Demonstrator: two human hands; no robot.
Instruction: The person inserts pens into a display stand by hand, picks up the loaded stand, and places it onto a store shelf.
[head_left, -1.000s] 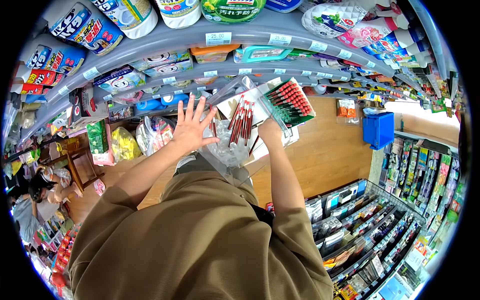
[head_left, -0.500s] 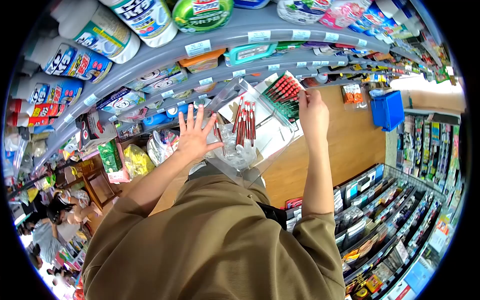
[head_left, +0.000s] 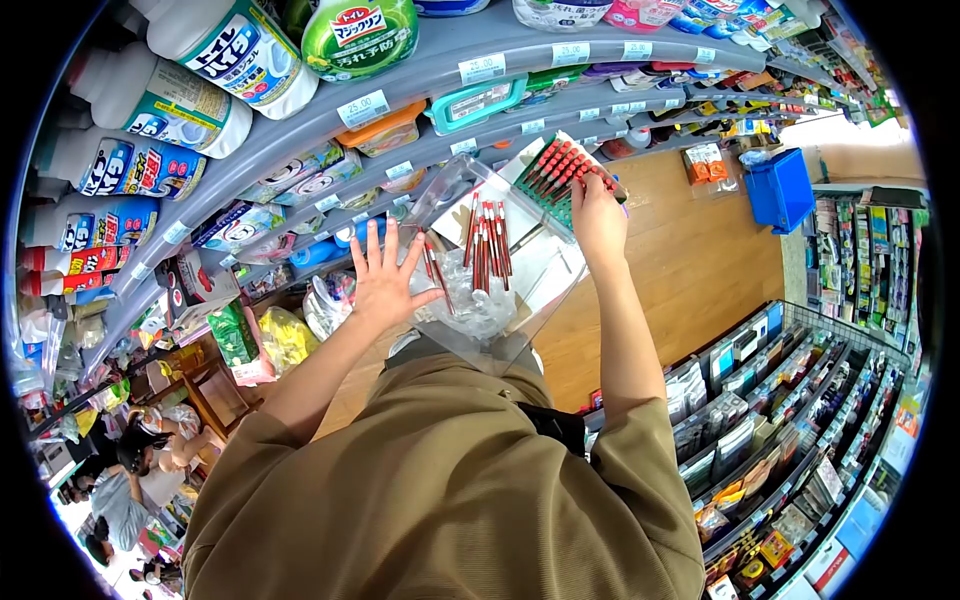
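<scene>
My left hand (head_left: 382, 285) is spread flat, palm down, at the left side of a clear plastic bin (head_left: 425, 215), holding nothing. A couple of slim dark-red pencils (head_left: 434, 262) lie by its fingertips. Several more red pencils (head_left: 488, 245) with pale tips lie loosely together in the bin, above crumpled clear plastic wrapping (head_left: 480, 315). At the far right of the bin is a green holder (head_left: 530, 185) with rows of red-ended pencils. My right hand (head_left: 600, 222) is closed in a pinch at the holder's right side; what its fingers grip is hidden.
Grey shelves (head_left: 430, 80) with cleaning bottles (head_left: 235, 60) and packets run ahead and left. A wire rack (head_left: 770, 420) of packaged goods stands at the right, with a blue crate (head_left: 780, 205) beyond it on the wooden floor (head_left: 690, 260). People (head_left: 140, 470) are at the lower left.
My right hand has moved slightly left and down along the green holder, its fingers still pinched. My left hand stays spread in nearly the same place. The head view has shifted a little.
</scene>
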